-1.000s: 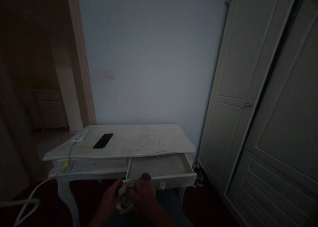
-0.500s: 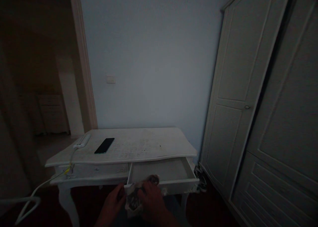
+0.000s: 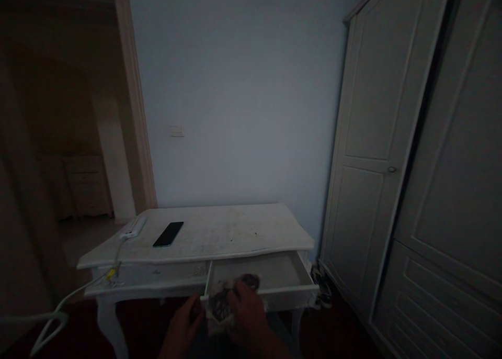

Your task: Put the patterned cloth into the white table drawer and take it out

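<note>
Apparently soft and crinkly, the pale bundle (image 3: 220,307) sits low in view, near six o'clock, by the front left corner of the pulled-out drawer (image 3: 288,296) of the white counter (image 3: 243,225). Dark, patterned stuff shows on its near face; dimness and blur hide what that is. The right hand (image 3: 249,307), at the bundle's three o'clock, has its fingers bent over the wrapping and grips it. Past the knuckles, toward one o'clock, a dark rounded piece (image 3: 251,280) shows against the drawer; whether it belongs to the bundle, I cannot tell. The left hand (image 3: 185,318), between eight and nine o'clock, is loosely curled, thumb and fingers parted, with nothing visible in its grasp.

As for handling, the bundle looks light and floppy rather than stiff, and not especially slippery; its thin covering would probably crease or tear under a hard pinch. A broad hold seems best: one palm supporting at six o'clock, fingers gathering the edge at twelve.
</note>
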Motion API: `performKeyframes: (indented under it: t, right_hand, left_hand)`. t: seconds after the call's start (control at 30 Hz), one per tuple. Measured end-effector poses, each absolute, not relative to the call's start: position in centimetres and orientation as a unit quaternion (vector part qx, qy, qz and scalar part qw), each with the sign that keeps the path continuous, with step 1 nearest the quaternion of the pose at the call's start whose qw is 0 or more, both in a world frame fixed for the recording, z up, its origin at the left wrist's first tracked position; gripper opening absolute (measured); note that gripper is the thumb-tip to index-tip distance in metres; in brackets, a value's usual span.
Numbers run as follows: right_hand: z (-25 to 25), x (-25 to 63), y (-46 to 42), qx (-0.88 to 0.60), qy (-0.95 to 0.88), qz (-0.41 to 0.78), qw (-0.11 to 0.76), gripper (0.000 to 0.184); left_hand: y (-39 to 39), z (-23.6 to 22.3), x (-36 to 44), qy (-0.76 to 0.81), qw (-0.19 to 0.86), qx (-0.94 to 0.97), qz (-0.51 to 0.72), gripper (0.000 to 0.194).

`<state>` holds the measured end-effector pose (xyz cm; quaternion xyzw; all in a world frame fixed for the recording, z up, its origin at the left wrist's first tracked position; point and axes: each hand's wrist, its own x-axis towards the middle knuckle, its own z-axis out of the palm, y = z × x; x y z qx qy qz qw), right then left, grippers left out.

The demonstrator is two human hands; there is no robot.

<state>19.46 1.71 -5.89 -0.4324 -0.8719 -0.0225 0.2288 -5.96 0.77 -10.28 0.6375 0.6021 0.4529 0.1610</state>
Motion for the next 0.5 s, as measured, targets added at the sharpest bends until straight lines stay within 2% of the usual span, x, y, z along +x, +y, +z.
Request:
performKeyframes:
  t: [0.1, 0.27, 0.33, 0.43, 0.5]
  right_hand:
    - [-6.4, 18.7, 1.9, -0.413, -0.882, -0.049, 0.222, 0.077]
    - [-7.6, 18.0, 1.8, -0.356, -0.905, -0.082, 0.220, 0.051]
    - [-6.9, 19.3, 1.5, -0.380, -0.885, -0.018, 0.267, 0.048]
    - [-4.1, 24.3, 1.2, -0.414, -0.818, 0.149, 0.371, 0.052]
    - [-1.3, 29.3, 1.2, -0.407, -0.778, 0.258, 0.403, 0.049]
  left_hand:
    - [0.9, -10.5, -6.1, 0.606, 0.167, 0.625, 0.463, 0.057]
    - [1.2, -10.5, -6.2, 0.601, 0.177, 0.638, 0.447, 0.060]
    - [1.2, -9.6, -6.1, 0.597, 0.191, 0.658, 0.417, 0.054]
    - [1.0, -7.4, -6.2, 0.586, 0.224, 0.684, 0.372, 0.047]
    - [1.1, -5.7, -6.3, 0.569, 0.236, 0.700, 0.362, 0.048]
